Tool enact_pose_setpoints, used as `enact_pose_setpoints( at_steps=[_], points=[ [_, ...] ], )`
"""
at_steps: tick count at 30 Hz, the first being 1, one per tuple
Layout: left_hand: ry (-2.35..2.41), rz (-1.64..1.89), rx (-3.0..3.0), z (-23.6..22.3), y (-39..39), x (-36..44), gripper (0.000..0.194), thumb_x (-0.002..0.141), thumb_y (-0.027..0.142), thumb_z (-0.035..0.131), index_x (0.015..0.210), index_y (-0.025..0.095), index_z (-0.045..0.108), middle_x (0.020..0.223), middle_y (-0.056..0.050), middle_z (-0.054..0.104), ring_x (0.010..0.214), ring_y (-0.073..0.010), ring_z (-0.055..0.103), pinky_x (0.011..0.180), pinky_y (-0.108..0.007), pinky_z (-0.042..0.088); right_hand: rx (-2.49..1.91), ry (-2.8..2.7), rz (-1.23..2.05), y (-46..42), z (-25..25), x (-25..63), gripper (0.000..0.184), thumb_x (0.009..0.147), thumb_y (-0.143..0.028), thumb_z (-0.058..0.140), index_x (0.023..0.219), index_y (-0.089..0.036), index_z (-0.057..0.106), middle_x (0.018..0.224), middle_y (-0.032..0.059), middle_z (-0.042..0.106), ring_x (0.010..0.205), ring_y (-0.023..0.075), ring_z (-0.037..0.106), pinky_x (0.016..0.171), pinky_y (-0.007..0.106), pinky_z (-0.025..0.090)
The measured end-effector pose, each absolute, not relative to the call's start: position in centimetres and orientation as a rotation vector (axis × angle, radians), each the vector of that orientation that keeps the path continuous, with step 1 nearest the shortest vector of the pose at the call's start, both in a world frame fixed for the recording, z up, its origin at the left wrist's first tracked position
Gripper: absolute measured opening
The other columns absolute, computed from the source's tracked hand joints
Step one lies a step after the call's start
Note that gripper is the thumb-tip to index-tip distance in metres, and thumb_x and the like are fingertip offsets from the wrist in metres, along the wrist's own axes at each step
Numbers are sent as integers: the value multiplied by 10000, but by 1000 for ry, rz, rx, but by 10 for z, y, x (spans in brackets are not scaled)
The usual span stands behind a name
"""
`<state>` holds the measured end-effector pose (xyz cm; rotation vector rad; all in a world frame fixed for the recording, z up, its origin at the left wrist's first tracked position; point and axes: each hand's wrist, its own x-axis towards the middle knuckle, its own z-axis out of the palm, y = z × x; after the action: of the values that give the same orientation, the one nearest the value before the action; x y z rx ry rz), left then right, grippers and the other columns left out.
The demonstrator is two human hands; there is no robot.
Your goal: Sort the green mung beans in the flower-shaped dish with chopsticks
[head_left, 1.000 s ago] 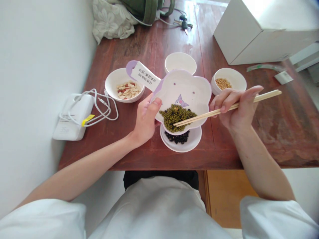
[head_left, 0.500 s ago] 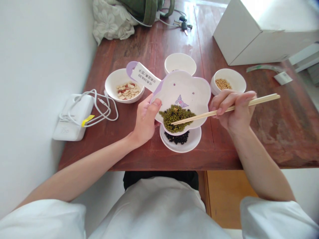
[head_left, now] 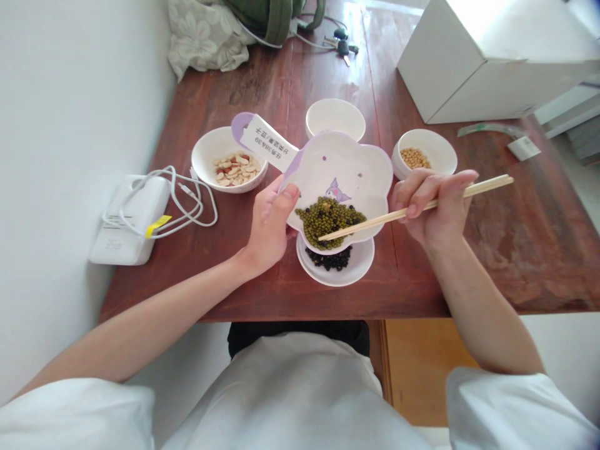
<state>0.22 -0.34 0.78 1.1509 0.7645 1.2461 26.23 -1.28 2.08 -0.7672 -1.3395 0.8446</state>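
Note:
My left hand grips the rim of a white flower-shaped plate, which is tilted. Mung beans with a few black beans among them lie heaped at its near edge. My right hand holds wooden chopsticks, their tips together over the mung beans. Under the plate's near edge sits a white dish of black beans, partly hidden. Around it stand a bowl of peanuts, a bowl of soybeans, and a plain white bowl. A printed paper label is attached to the plate.
All this stands on a reddish wooden table against a white wall. A white power adapter with a coiled cable lies left, a white cardboard box stands back right, and keys lie beside a green bag.
The whole view has shifted slightly left. The chopsticks have dropped a little at their upper ends and lie flatter, with the tips still over the mung beans. The left hand and plate have stayed put.

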Motion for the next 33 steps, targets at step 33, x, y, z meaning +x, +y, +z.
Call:
enact_pose_setpoints(
  at_steps=[33],
  points=[
    [766,1250,1161,7,-5,1,542,993,724,722,830,219,607,594,39,508,419,-80,395,363,-231,241,-691,-1415,835,-13,20,262,675,1087,-672,608,557,-292,781,499,39,599,395,178,509,411,399,334]
  ],
)
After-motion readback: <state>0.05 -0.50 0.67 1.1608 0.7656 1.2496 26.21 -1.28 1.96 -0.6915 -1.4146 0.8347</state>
